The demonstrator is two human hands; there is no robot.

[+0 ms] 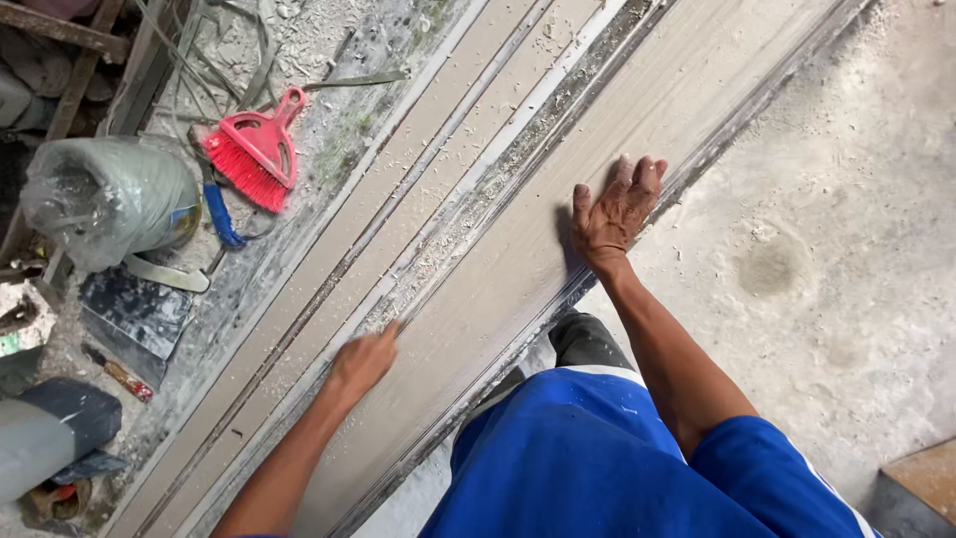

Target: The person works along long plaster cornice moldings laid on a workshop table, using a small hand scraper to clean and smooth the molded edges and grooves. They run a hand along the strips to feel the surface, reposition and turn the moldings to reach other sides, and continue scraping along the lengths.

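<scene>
Lying diagonally over a dusty concrete floor, the long beige board carries sawdust. The right hand presses flat on it, fingers spread. The left hand touches the board's groove, blurred; its grip I cannot tell.

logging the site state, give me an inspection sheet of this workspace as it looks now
surface: long pale board running diagonally, dusted with shavings; grooved rails alongside hold debris
job's things: the board only; no tool seen in either hand
clutter: red hand brush, blue-handled tool, plastic-wrapped bundle, dark flat slab, grey roll
grippers: right hand flat on the board, fingers spread; left hand blurred, at the board's left edge, grasp unclear
cables: nothing seen
surroundings: dusty concrete floor on the right; wooden block at the lower right corner
</scene>
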